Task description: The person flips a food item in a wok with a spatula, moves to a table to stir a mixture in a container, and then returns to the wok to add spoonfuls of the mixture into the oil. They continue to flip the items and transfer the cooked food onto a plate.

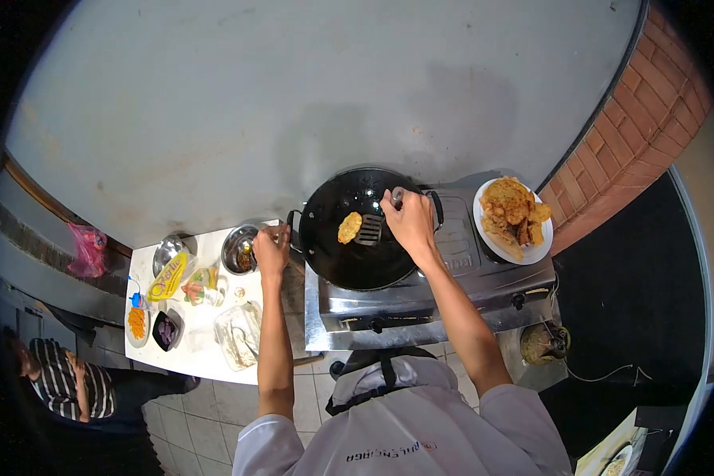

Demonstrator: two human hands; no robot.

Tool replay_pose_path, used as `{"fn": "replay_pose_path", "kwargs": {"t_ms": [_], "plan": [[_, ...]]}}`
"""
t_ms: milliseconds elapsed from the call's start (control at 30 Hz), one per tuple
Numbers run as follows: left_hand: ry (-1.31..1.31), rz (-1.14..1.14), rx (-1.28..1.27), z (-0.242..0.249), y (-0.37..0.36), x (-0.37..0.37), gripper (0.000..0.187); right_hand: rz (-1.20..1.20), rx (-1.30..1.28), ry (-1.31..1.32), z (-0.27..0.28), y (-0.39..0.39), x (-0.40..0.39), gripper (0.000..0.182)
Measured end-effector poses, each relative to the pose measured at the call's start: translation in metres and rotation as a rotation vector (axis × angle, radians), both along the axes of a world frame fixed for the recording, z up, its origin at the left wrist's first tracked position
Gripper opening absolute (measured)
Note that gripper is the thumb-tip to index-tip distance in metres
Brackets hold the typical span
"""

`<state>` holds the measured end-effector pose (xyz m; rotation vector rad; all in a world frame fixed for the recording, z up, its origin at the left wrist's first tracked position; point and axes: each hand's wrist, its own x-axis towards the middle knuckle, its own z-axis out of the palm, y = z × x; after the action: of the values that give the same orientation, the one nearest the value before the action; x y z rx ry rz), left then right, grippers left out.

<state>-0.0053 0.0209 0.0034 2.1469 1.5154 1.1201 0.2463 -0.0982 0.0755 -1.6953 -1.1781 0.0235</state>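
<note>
A black wok point(333, 266) with two loop handles sits on the stove, dark oil glistening inside. My right hand point(411, 226) is over its right side, closed round the handle of a slotted spatula point(370, 230). The spatula's blade is down in the wok, right beside a golden fritter point(349, 228). At the wok's left handle point(294, 231) is my left hand point(271, 250), its fingers closed against it. Close to the left of this hand stands a metal bowl point(234, 247) with some brownish food in it.
Fried pieces fill a white plate point(485, 244) on the stove's point(452, 289) right side. The white table point(202, 349) at left holds a yellow packet point(167, 278), a clear container point(238, 335) and small bowls. A gas cylinder point(538, 343) stands below right. Another person point(75, 377) is at far left.
</note>
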Motion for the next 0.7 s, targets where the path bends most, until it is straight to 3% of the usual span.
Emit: {"fn": "replay_pose_path", "kwargs": {"t_ms": [700], "plan": [[-0.013, 0.04, 0.006, -0.002, 0.001, 0.0, 0.015, 0.03, 0.035, 0.071, -0.001, 0.014, 0.001, 0.033]]}}
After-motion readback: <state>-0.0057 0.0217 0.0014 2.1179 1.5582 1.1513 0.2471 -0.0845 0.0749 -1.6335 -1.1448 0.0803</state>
